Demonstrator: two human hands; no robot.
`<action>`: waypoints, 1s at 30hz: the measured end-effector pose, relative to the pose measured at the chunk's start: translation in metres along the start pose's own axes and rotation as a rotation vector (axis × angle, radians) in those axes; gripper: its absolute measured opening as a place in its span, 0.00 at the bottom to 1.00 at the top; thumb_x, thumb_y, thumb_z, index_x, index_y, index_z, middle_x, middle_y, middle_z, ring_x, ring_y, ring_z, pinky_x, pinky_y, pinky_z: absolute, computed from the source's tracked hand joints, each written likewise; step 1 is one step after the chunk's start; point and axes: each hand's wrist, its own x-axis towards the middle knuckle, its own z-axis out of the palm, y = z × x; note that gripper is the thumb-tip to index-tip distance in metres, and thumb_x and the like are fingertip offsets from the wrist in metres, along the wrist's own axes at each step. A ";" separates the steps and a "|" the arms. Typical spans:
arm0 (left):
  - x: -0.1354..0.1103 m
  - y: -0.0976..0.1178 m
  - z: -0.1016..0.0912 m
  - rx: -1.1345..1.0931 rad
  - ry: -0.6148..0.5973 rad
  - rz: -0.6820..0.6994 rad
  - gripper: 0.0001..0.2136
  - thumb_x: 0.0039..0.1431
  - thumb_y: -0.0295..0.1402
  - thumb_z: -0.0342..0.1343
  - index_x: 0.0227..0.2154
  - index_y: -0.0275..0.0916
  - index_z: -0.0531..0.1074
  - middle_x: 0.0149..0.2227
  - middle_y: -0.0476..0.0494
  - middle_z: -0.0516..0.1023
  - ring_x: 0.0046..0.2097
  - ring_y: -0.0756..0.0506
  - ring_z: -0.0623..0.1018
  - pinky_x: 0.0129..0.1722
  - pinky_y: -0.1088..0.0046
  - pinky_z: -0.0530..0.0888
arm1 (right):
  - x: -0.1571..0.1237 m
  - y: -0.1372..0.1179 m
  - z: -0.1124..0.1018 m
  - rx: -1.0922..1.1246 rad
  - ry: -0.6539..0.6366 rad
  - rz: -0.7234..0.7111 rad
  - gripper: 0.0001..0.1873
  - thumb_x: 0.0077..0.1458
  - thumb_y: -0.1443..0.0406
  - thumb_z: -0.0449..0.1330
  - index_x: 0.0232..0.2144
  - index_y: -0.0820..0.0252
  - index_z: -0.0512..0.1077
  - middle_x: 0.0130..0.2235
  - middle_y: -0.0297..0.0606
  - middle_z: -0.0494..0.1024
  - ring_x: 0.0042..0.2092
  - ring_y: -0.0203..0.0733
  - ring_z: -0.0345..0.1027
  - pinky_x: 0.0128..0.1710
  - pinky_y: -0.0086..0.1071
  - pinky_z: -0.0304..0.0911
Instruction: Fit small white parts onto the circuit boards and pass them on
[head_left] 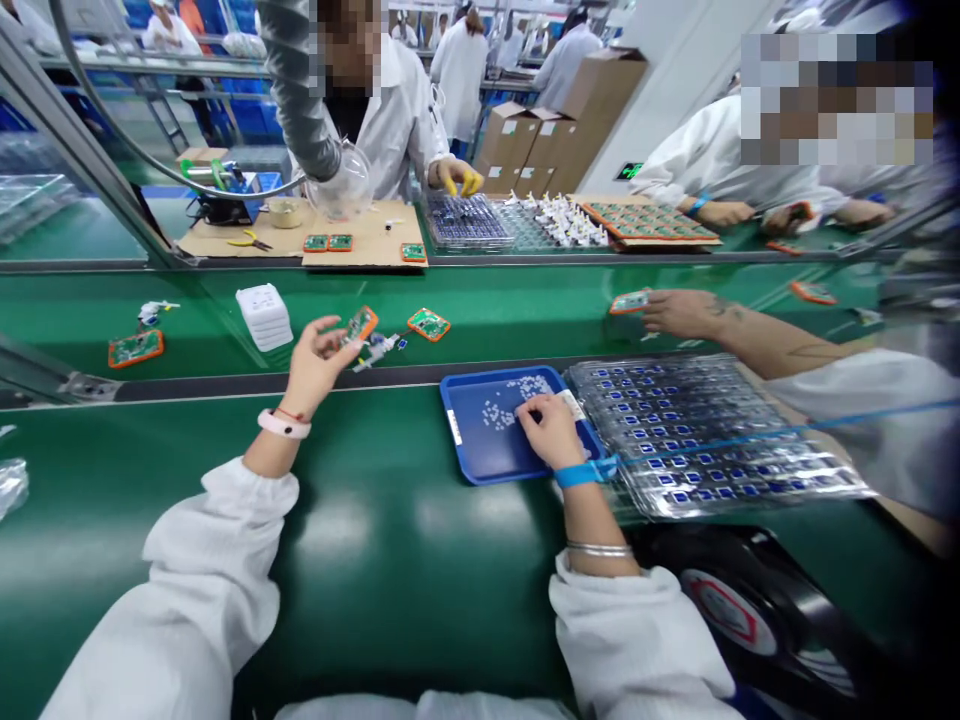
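Observation:
My left hand is raised palm up over the green belt, with its fingertips at the edge of an orange-framed circuit board; it seems to grip the board there. Just below lies a small white-and-blue component. My right hand rests in a blue plastic tray, its fingers among small white parts. Whether those fingers pinch any part is hidden. Beside the tray's right wall sits a clear blister tray stack with blue pieces.
Further orange-framed boards and a white stack lie on the green belt. A co-worker's hand touches another board at right. A black round object sits low right. A glass partition stands ahead.

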 end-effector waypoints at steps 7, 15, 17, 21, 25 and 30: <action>0.059 -0.044 -0.013 0.442 0.119 -0.011 0.29 0.49 0.38 0.64 0.50 0.31 0.59 0.48 0.39 0.69 0.51 0.38 0.66 0.53 0.56 0.60 | 0.000 0.006 -0.003 -0.001 -0.031 -0.053 0.08 0.48 0.64 0.53 0.20 0.59 0.67 0.29 0.44 0.72 0.36 0.47 0.64 0.42 0.45 0.61; 0.060 -0.020 0.070 0.651 -0.084 0.035 0.17 0.55 0.46 0.54 0.24 0.35 0.70 0.34 0.38 0.73 0.45 0.38 0.70 0.47 0.60 0.63 | -0.004 0.001 0.001 -0.056 0.015 -0.050 0.08 0.48 0.67 0.51 0.20 0.59 0.66 0.33 0.45 0.70 0.39 0.48 0.63 0.44 0.46 0.59; 0.062 -0.011 0.101 0.749 -0.168 -0.033 0.19 0.54 0.48 0.52 0.25 0.33 0.72 0.32 0.35 0.74 0.43 0.36 0.73 0.43 0.61 0.66 | -0.006 0.000 0.002 -0.081 0.029 -0.045 0.08 0.49 0.67 0.51 0.20 0.59 0.66 0.33 0.45 0.70 0.40 0.49 0.63 0.44 0.46 0.59; 0.072 -0.008 0.126 0.838 -0.169 -0.149 0.18 0.59 0.42 0.48 0.33 0.31 0.74 0.36 0.29 0.76 0.42 0.36 0.75 0.39 0.64 0.69 | -0.008 -0.001 0.004 -0.131 0.049 -0.058 0.09 0.50 0.66 0.51 0.21 0.59 0.66 0.35 0.47 0.71 0.40 0.49 0.63 0.43 0.47 0.59; 0.076 -0.013 0.106 0.848 -0.116 -0.196 0.15 0.58 0.35 0.46 0.33 0.30 0.75 0.36 0.29 0.77 0.41 0.37 0.76 0.39 0.66 0.70 | -0.009 -0.005 0.002 -0.103 0.079 -0.068 0.08 0.50 0.66 0.51 0.22 0.58 0.65 0.36 0.46 0.70 0.42 0.49 0.62 0.45 0.47 0.59; 0.059 -0.011 0.073 0.813 -0.101 -0.166 0.12 0.55 0.35 0.48 0.28 0.34 0.74 0.32 0.34 0.77 0.40 0.38 0.77 0.39 0.67 0.70 | -0.005 -0.015 -0.004 -0.025 0.133 -0.081 0.06 0.50 0.66 0.51 0.23 0.58 0.65 0.35 0.45 0.69 0.41 0.48 0.62 0.45 0.47 0.59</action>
